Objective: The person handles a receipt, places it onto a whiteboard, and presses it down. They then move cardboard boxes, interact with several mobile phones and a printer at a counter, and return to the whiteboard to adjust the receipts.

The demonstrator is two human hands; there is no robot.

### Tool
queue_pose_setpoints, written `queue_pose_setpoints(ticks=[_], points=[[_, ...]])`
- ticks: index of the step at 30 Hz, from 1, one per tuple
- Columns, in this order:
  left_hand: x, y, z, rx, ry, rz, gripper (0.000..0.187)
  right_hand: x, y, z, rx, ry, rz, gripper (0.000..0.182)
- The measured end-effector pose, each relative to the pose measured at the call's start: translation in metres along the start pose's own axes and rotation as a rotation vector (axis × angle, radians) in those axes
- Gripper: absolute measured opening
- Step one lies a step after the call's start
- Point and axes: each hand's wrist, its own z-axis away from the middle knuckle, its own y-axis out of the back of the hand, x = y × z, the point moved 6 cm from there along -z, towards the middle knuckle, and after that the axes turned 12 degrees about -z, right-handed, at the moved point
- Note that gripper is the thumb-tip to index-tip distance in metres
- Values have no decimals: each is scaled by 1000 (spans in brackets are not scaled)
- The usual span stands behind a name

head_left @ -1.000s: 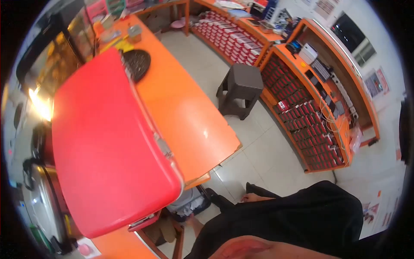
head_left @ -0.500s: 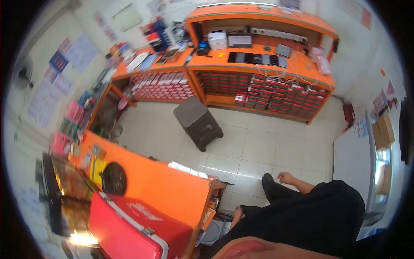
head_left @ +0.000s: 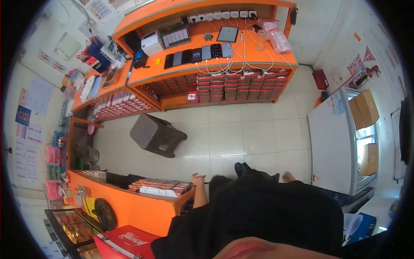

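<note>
My left hand [head_left: 198, 178] hangs at my side, fingers loosely apart, holding nothing. It is nearest to the end of the orange counter [head_left: 142, 212], beside the stack of flat packets [head_left: 183, 185] on its inner shelf. On my other side, my right hand [head_left: 288, 176] shows only in part past my black clothing, above the tiled floor; its fingers are too small and blurred to make out. Ahead of my feet, a dark plastic stool [head_left: 157, 134] appears tipped in the tilted view, apart from both hands.
An orange workbench [head_left: 172, 77] at the back bears several phones [head_left: 196, 55] on charging cables, a tablet [head_left: 227, 34] and a white box-shaped device [head_left: 152, 43]. A white chest freezer [head_left: 330, 144] stands at the right. A red cooler box [head_left: 127, 241] sits at the lower left.
My view has swung and moved forward; the workbench and stool now lie further left, and the freezer shows more. My left hand has come out from beside the counter's end.
</note>
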Motion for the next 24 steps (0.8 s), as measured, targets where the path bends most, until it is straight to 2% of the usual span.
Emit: queue_pose_setpoints(ticks=[1, 2, 3, 4, 5, 6, 7, 9, 10, 12, 14, 16, 17, 19, 20, 21, 22, 23, 24], points=[[-24, 4, -17, 93, -69, -206, 44, -15, -24, -63, -234, 92, 44, 18], [-36, 7, -27, 183, -143, -416, 44, -60, -26, -69, -90, 524, 445, 17], [-21, 15, -10, 113, -228, -710, 47, -104, -37, -68, 60, 958, 839, 17], [-47, 13, -22, 41, -204, -789, 45, -140, -42, -82, -111, 809, 834, 16], [-62, 14, -28, -33, -180, -866, 45, -175, -43, -88, -59, 890, 660, 15], [-66, 18, -23, -122, -164, -940, 44, -218, -45, -84, 88, 1026, 738, 14], [-69, 24, -22, -194, -139, -987, 44, -269, -1, 20, 274, 1129, 349, 16], [-66, 36, -30, -287, -95, -1045, 42, -343, 16, 70, 198, 1333, 116, 18], [-60, 43, -40, -310, -81, -1067, 42, -378, 21, 83, 198, 1327, 109, 18], [-39, 53, -67, -328, -63, -1107, 40, -435, 28, 89, -75, 1001, -92, 21], [-6, 69, -105, -305, -75, -1146, 39, -491, 53, 108, -128, 1037, -346, 22], [42, 87, -157, -242, -127, -1219, 37, -542, 91, 117, -45, 919, -511, 23], [66, 92, -190, -196, -178, -1259, 37, -569, 120, 135, 129, 1075, -538, 22], [137, 94, -265, 20, -374, -1406, 36, -622, 174, 150, 449, 1162, -614, 18], [173, 91, -304, 186, -466, -1477, 35, -648, 199, 149, 464, 1114, -684, 16], [244, 91, -313, 680, -538, -1117, 41, -673, 225, 154, 620, 1143, -672, 13], [242, 98, -388, 351, -302, -428, 44, -693, 248, 158, 696, 1202, -681, 18], [310, 86, -397, 533, -474, -855, 37, -713, 267, 160, 716, 1190, -706, 20], [384, 75, -392, 549, -401, -900, 45, -732, 288, 162, 741, 1181, -736, 21]])
